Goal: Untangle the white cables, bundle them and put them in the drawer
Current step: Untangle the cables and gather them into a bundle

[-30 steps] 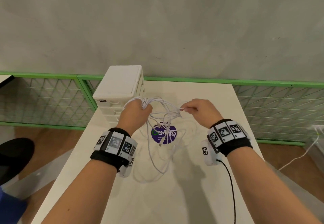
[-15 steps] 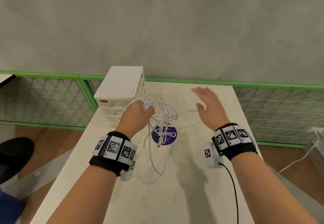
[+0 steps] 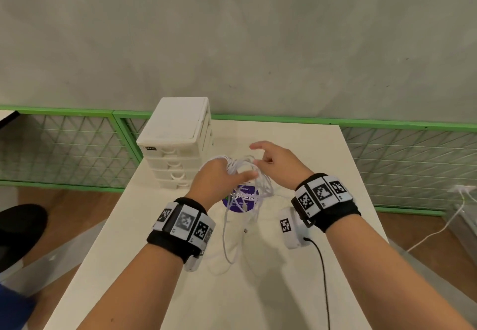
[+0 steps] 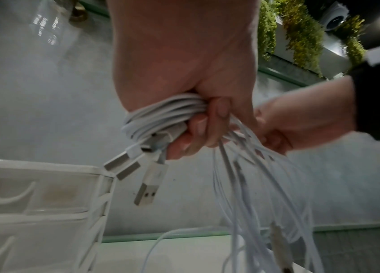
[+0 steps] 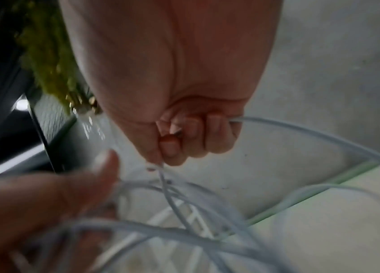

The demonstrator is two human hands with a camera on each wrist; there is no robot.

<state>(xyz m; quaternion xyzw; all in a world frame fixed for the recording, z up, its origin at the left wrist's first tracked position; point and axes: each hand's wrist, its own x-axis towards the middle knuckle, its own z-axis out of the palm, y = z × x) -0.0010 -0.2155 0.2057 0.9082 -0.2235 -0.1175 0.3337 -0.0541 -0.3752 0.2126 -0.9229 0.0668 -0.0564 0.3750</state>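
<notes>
My left hand [image 3: 219,180] grips a coil of white cables [image 3: 238,165] above the table, in front of the white drawer unit [image 3: 178,133]. In the left wrist view its fingers [image 4: 198,129] curl round the coil [image 4: 165,112], and three USB plugs [image 4: 147,188] hang below. Long loops [image 3: 228,239] trail from the coil down onto the table. My right hand [image 3: 271,159] sits just right of the coil. Its curled fingers [image 5: 184,138] hold one cable strand [image 5: 301,133]. The unit's drawers [image 3: 171,165] look shut.
A purple round sticker [image 3: 242,196] lies on the white table [image 3: 296,291] under the cables. A black lead [image 3: 322,265] runs from my right wrist camera. Green mesh fencing [image 3: 64,146] stands behind the table. Another white cable [image 3: 438,229] lies on the floor at right.
The right hand let go of its strand and opened, then came back left to the coil and closed on a strand. The left hand kept its grip and rose slightly.
</notes>
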